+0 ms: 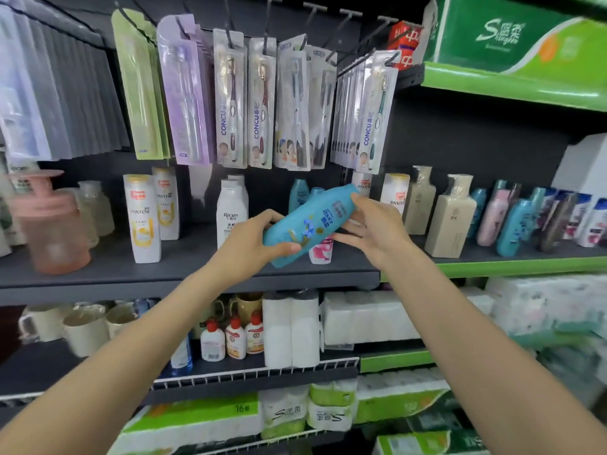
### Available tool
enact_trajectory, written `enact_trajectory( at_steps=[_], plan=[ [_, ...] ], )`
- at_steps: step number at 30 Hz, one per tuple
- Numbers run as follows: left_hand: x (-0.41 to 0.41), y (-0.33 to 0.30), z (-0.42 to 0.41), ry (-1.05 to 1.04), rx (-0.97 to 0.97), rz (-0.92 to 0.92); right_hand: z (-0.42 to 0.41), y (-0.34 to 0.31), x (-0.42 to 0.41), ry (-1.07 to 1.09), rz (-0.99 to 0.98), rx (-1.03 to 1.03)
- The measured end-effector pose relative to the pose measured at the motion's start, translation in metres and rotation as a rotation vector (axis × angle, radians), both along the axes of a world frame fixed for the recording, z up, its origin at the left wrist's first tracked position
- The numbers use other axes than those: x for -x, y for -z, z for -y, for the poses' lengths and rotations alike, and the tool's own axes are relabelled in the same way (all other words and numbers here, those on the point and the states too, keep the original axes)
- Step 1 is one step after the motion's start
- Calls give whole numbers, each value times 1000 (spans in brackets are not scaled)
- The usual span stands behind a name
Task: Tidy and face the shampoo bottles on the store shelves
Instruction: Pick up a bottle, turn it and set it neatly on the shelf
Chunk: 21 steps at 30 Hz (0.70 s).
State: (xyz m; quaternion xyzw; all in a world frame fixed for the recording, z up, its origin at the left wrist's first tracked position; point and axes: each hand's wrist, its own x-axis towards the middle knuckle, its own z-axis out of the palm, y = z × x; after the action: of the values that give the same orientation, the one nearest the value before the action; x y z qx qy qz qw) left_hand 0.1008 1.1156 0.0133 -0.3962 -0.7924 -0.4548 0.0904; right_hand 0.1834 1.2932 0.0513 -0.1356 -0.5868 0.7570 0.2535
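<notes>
Nearest the camera, two bare forearms reach up toward the dark shelf [184,274]. The left hand [251,244] grips the lower end of a blue shampoo bottle [312,221], thumb curled across its front; the right hand [374,224] curls round its upper end by the cap. The bottle is held clear of the shelf, tilted with the cap up to the right, label facing the camera. Just behind it stands a small pink-and-white bottle [321,249]. Farther back stand a white Racien bottle [231,215], Pantene bottles [143,218] to the left and beige bottles [450,218] to the right. Packaged toothbrushes [259,103] hang above.
</notes>
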Motion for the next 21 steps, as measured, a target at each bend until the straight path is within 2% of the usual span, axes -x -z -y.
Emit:
enact_trajectory(
  at_steps=[3, 6, 8, 11, 13, 17, 21],
  plan=[
    [-9, 2, 3, -98, 1, -182, 3, 4, -9, -49, 117, -41],
    [-18, 4, 2, -130, 47, -339, 7, 10, -12, -16, 32, 55],
    [-22, 4, 4, -96, 42, -301, 7, 12, -14, -8, -58, 105],
    [-23, 2, 14, 47, 77, 2, 2, 15, -20, -22, -165, 106],
    [-23, 3, 19, 126, 101, 118, 0, 19, -24, -59, -235, 106],
    [-27, 3, 24, 83, 77, 46, -2, 26, -28, -196, -318, 169],
    [-32, 6, 24, -56, -21, -195, -4, 31, -29, -260, -296, 138]
  ],
)
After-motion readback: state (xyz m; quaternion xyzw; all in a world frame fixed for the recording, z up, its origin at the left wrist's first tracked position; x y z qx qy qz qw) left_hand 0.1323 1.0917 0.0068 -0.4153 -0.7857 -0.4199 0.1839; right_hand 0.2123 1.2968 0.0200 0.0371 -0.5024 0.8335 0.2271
